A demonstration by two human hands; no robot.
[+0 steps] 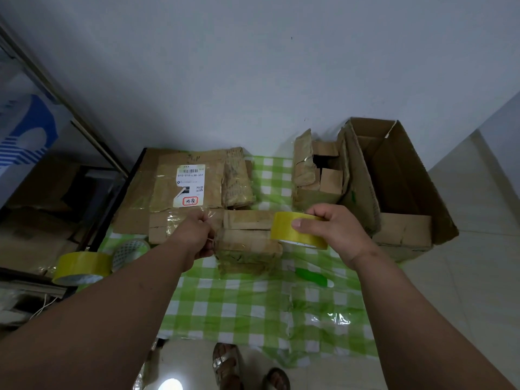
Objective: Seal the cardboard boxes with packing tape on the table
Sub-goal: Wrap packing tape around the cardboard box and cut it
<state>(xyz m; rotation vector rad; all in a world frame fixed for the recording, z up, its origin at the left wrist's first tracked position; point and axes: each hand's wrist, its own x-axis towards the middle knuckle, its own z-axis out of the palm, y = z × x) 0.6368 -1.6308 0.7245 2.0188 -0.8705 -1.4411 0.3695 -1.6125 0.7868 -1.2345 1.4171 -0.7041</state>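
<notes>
At the far left edge of the surface (230, 313) — covered in a green-and-white checked cloth — a spare roll of yellow tape (81, 267) lies on its side, with a second roll (132, 249) just beside it, its white patterned core showing. Behind them a flat, taped cardboard box (185, 187) carries a white shipping label (189, 184) with a barcode and a red stamp.

The left hand (194, 237) has its fingers curled in a pinching grip on the free end of clear packing tape (216, 240), held at the left end of a small cardboard box (249, 243) that sits mid-surface, already wrapped in glossy tape. The right hand (334, 229) grasps a yellow tape roll (298, 230) — thumb on its near side, fingers over the top — just above the box's right end. Whether the strip runs unbroken between the 2 hands is hard to tell.

A green-handled utility knife (312, 277) lies on the cloth just in front of the small box. Farther right, a half-open taped box (315, 175) stands against a large open carton (394, 187) at the surface's right edge. Below, 2 sandalled feet (247, 370) stand on the tiled floor
</notes>
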